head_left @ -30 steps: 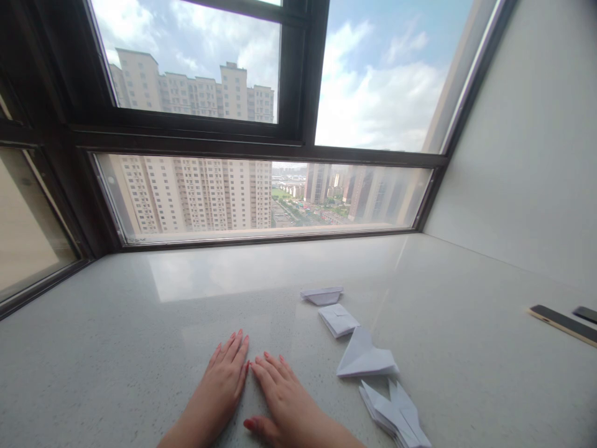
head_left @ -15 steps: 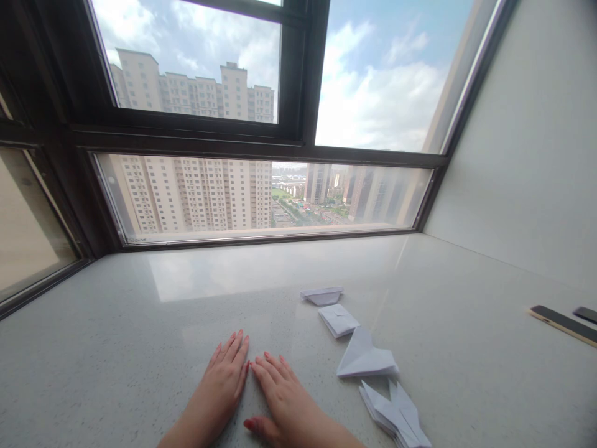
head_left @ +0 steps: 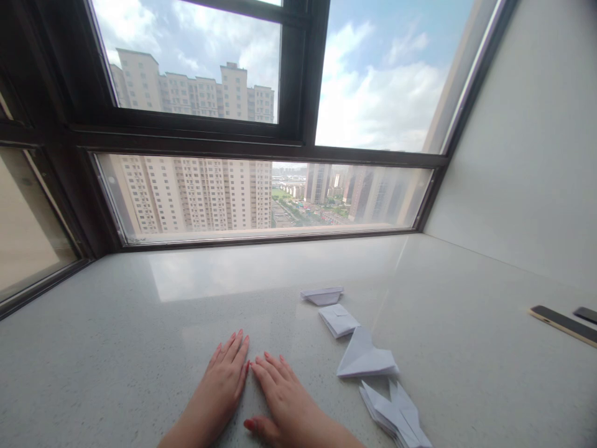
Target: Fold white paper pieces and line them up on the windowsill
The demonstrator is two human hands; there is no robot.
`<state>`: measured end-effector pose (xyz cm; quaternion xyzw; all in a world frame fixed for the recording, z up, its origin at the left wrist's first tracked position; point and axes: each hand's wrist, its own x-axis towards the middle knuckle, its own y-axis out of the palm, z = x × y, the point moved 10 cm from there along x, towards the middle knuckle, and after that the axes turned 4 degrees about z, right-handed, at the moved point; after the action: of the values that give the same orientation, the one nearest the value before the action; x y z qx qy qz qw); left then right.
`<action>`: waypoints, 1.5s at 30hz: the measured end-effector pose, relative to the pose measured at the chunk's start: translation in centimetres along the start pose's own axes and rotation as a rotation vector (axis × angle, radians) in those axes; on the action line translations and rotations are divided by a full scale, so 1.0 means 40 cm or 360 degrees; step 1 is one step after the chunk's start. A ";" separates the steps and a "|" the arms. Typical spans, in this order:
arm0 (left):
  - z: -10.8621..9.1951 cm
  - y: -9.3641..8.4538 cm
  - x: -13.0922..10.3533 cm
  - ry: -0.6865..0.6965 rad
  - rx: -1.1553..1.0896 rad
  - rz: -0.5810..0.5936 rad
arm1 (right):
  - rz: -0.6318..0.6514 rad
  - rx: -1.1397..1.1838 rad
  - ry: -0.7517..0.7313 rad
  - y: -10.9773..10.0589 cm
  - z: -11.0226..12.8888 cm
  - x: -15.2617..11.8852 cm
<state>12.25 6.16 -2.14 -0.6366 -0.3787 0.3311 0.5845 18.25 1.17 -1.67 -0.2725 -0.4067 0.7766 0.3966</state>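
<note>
My left hand (head_left: 220, 386) and my right hand (head_left: 284, 401) lie flat, palms down, side by side on the pale stone sill (head_left: 140, 348), fingertips almost touching. Neither holds anything. To the right of my right hand runs a row of folded white paper pieces: a small boat-like fold (head_left: 321, 295) farthest away, a squarish fold (head_left: 338, 320), a winged triangular fold (head_left: 366, 359), and a stack of pointed folds (head_left: 394, 415) nearest me. My right hand is nearest the triangular fold, apart from it.
A dark-framed window (head_left: 298, 74) rises behind the sill, with tower blocks and cloudy sky outside. A plain wall (head_left: 527, 155) closes the right side. Two dark flat phone-like slabs, one (head_left: 562, 323) and another (head_left: 585, 314), lie at the far right.
</note>
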 end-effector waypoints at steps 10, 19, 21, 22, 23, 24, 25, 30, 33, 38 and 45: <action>0.001 0.000 0.002 0.0012 -0.0004 -0.0038 | -0.0015 -0.0031 -0.0005 0.004 -0.001 0.001; 0.002 0.000 0.000 0.0013 -0.0017 -0.0044 | -0.0024 -0.0018 0.0013 0.003 -0.003 0.002; 0.003 0.001 0.000 0.0029 -0.0015 -0.0074 | -0.0037 -0.0024 0.0015 -0.001 -0.001 -0.001; 0.003 0.002 0.000 0.0032 -0.0012 -0.0078 | -0.0037 -0.0026 0.0016 -0.002 0.000 -0.003; 0.004 0.004 0.001 0.0032 -0.0010 -0.0075 | -0.0039 -0.0026 0.0016 -0.004 0.001 -0.004; 0.004 0.005 0.001 0.0029 -0.0009 -0.0066 | -0.0037 -0.0024 0.0014 -0.004 0.003 -0.005; 0.005 0.007 0.001 0.0022 -0.0010 -0.0056 | -0.0032 -0.0020 0.0012 -0.004 0.003 -0.005; 0.005 0.004 0.001 0.0008 -0.0021 -0.0038 | -0.0004 -0.0005 0.0012 0.000 0.001 0.001; 0.003 0.004 0.001 0.0005 -0.0014 -0.0008 | 0.0008 -0.0006 0.0020 0.002 -0.001 0.004; 0.000 0.003 0.001 -0.0012 -0.0019 0.0036 | 0.0018 0.0004 0.0019 0.002 0.001 0.002; -0.001 0.003 -0.001 -0.0012 0.0023 0.0039 | 0.0003 0.0015 0.0022 0.003 0.001 0.002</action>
<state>12.28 6.09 -2.25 -0.6358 -0.3708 0.3433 0.5835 18.12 1.20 -1.76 -0.2765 -0.3999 0.7770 0.3998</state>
